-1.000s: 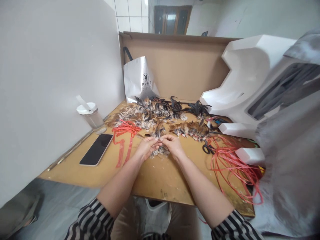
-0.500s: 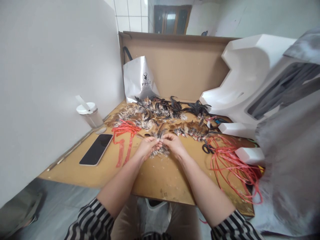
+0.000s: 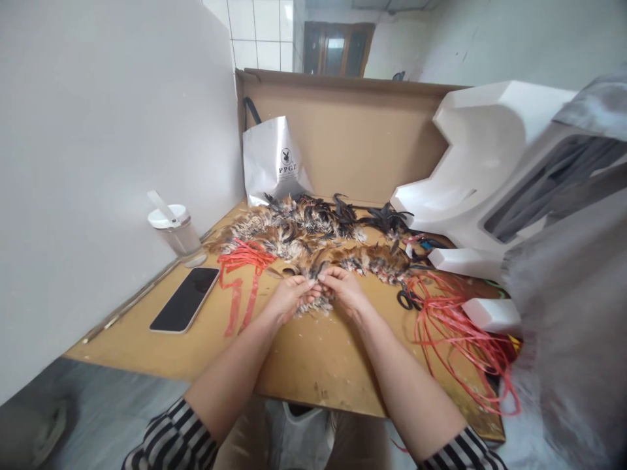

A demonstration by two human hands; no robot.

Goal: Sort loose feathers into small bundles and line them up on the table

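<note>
My left hand [image 3: 294,297] and my right hand [image 3: 341,288] meet near the middle of the table, thumbs and fingertips pinched close together. Between them are feathers [image 3: 316,305], with pale fluffy ends below the fingers; how many each hand grips is hard to see. Just beyond lie brown bundled feathers [image 3: 375,258], and behind these a longer heap of brown, white and black feathers [image 3: 289,228]. Left of my left hand rests a bunch of red plastic strips [image 3: 247,254], two of them trailing toward me.
A phone [image 3: 185,300] and a lidded cup [image 3: 175,228] stand at left beside a grey panel. Black-handled scissors [image 3: 407,297] and tangled red plastic string [image 3: 455,326] lie at right, near white foam [image 3: 490,163]. A silver bag [image 3: 269,160] leans on the cardboard [image 3: 367,137] behind.
The view has tilted slightly, so the scene sits a little lower. My hands remain pinched together over the feathers, the right fingertips having shifted slightly.
</note>
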